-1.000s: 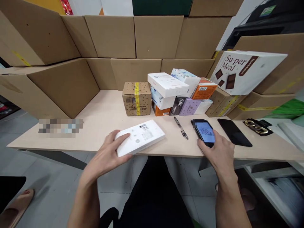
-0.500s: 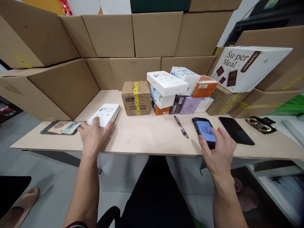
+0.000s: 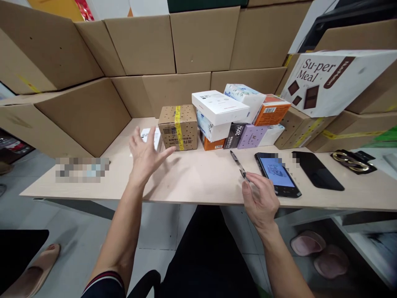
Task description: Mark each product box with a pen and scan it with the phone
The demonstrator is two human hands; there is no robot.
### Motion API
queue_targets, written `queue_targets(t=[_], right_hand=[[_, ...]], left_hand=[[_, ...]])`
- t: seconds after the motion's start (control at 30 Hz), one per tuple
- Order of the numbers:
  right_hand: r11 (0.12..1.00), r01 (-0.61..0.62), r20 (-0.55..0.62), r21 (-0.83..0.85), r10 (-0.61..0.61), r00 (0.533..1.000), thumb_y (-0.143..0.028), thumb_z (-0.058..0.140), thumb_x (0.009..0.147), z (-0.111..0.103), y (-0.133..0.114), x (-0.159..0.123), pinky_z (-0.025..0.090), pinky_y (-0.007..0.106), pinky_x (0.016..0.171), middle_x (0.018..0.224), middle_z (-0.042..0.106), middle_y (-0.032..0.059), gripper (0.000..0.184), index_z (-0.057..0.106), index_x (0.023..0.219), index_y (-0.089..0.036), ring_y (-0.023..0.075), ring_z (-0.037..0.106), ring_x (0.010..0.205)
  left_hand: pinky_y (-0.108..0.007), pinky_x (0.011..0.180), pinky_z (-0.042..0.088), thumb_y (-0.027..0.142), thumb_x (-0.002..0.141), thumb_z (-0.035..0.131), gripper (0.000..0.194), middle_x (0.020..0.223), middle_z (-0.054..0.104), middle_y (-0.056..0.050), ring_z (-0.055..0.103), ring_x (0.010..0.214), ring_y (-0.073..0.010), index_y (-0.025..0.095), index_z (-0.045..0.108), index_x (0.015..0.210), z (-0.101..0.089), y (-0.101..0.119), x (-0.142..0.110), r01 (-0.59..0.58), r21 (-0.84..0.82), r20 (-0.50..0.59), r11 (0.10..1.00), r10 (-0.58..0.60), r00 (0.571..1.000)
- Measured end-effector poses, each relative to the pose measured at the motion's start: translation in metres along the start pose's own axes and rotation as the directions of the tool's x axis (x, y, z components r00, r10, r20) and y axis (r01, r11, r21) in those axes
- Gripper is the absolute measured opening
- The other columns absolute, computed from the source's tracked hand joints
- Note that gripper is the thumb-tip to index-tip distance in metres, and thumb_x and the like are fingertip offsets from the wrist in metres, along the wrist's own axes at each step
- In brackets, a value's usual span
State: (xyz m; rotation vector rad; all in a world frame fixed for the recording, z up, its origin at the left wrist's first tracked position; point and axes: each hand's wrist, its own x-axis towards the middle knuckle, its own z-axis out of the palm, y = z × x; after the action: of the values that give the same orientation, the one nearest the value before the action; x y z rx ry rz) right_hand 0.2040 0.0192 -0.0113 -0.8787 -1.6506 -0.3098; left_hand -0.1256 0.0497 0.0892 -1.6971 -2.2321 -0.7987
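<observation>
And here's my left hand (image 3: 145, 155), spread wide, fingers fanned in front of a smooth, flat-sided white box (image 3: 157, 138); whether they touch, I can't tell. That box lies on the pale wood-look table (image 3: 198, 180), just beside the dotted cardboard carton (image 3: 187, 128) with its glossy yellow tape (image 3: 178, 126). Over on the right, my right hand (image 3: 260, 198) is narrow, thumb and fingertips pinching the near end of the slim, clear-and-black pen (image 3: 237, 160). Just beside that hand lies the chunky, black-rimmed phone (image 3: 279, 176), screen lit blue, then a sleek, round-cornered black slab (image 3: 319, 170)!
</observation>
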Motion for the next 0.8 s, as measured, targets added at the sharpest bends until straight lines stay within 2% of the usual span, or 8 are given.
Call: queue_targets(t=[0.1,0.2,0.3,0.43,0.53,0.63,0.7,0.8], right_hand=[[1.0,0.0,-0.023,0.001,0.0,1.0,-0.011,0.067,0.088,0.003,0.002,-0.003,0.059,0.041,0.084,0.1,0.074,0.0102,0.03,0.065,0.117,-0.021,0.0241,0.071,0.095],[1.0,-0.015,-0.012,-0.004,0.015,1.0,-0.01,0.066,0.087,0.003,0.003,-0.005,0.059,0.042,0.083,0.099,0.073,0.0109,0.029,0.065,0.115,-0.019,0.024,0.071,0.093],[0.999,-0.04,0.001,0.004,0.04,0.999,-0.01,0.065,0.088,0.002,0.004,-0.005,0.06,0.04,0.082,0.098,0.073,0.01,0.027,0.065,0.113,-0.02,0.0228,0.071,0.092],[0.999,-0.046,-0.005,0.008,0.046,0.999,-0.009,0.063,0.089,0.002,0.003,-0.005,0.061,0.037,0.081,0.096,0.073,0.0092,0.025,0.065,0.111,-0.02,0.0213,0.071,0.091],[0.998,-0.064,-0.018,0.007,0.064,0.998,-0.011,0.062,0.09,0.002,0.003,-0.007,0.061,0.036,0.079,0.094,0.074,0.0086,0.022,0.065,0.11,-0.02,0.0206,0.072,0.088],[0.995,-0.101,-0.024,0.007,0.101,0.995,-0.015,0.06,0.092,0.002,0.004,-0.008,0.06,0.036,0.079,0.094,0.075,0.0078,0.019,0.066,0.109,-0.021,0.0206,0.073,0.087],[0.993,-0.118,-0.032,0.003,0.118,0.992,-0.017,0.061,0.092,0.002,0.005,-0.009,0.06,0.036,0.079,0.094,0.075,0.0075,0.018,0.066,0.108,-0.021,0.0209,0.073,0.088],[0.991,-0.131,-0.052,0.007,0.132,0.99,-0.018,0.062,0.091,0.002,0.005,-0.01,0.06,0.036,0.079,0.094,0.076,0.0073,0.017,0.066,0.108,-0.021,0.021,0.073,0.088]], left_hand=[[-0.069,0.115,0.026,0.068,0.076,0.069,0.085,0.166,0.021,-0.016,0.019,0.151,-0.0476,0.03,0.049,0.149,0.009,0.041,0.018,-0.023,-0.084,-0.121,0.996,0.013,0.993],[-0.078,0.111,0.023,0.068,0.075,0.068,0.081,0.167,0.021,-0.015,0.013,0.152,-0.0492,0.032,0.051,0.146,0.028,0.073,0.038,-0.02,-0.1,-0.078,0.995,0.012,0.997],[-0.08,0.109,0.021,0.069,0.075,0.067,0.077,0.164,0.027,-0.017,0.014,0.151,-0.049,0.03,0.056,0.141,0.047,0.09,0.05,-0.019,-0.078,-0.103,0.997,0.011,0.995],[-0.074,0.106,0.03,0.064,0.073,0.071,0.067,0.15,0.045,-0.019,0.031,0.142,-0.0465,0.028,0.064,0.13,0.056,0.095,0.051,0.012,-0.093,-0.186,0.996,-0.029,0.982],[-0.073,0.104,0.032,0.06,0.072,0.074,0.063,0.145,0.049,-0.018,0.035,0.137,-0.0466,0.028,0.066,0.126,0.045,0.091,0.04,0.029,-0.127,-0.213,0.992,-0.056,0.975],[-0.071,0.104,0.033,0.057,0.07,0.077,0.06,0.141,0.052,-0.016,0.037,0.135,-0.046,0.029,0.068,0.122,0.021,0.082,0.018,0.049,-0.186,-0.259,0.981,-0.097,0.961],[-0.067,0.105,0.036,0.055,0.069,0.078,0.058,0.135,0.057,-0.014,0.039,0.133,-0.0435,0.029,0.069,0.12,0.001,0.071,-0.001,0.052,-0.248,-0.295,0.967,-0.126,0.947],[-0.059,0.112,0.034,0.052,0.07,0.077,0.053,0.124,0.061,-0.009,0.045,0.128,-0.037,0.029,0.068,0.117,-0.03,0.042,-0.032,-0.037,-0.361,-0.341,0.932,-0.095,0.935]])
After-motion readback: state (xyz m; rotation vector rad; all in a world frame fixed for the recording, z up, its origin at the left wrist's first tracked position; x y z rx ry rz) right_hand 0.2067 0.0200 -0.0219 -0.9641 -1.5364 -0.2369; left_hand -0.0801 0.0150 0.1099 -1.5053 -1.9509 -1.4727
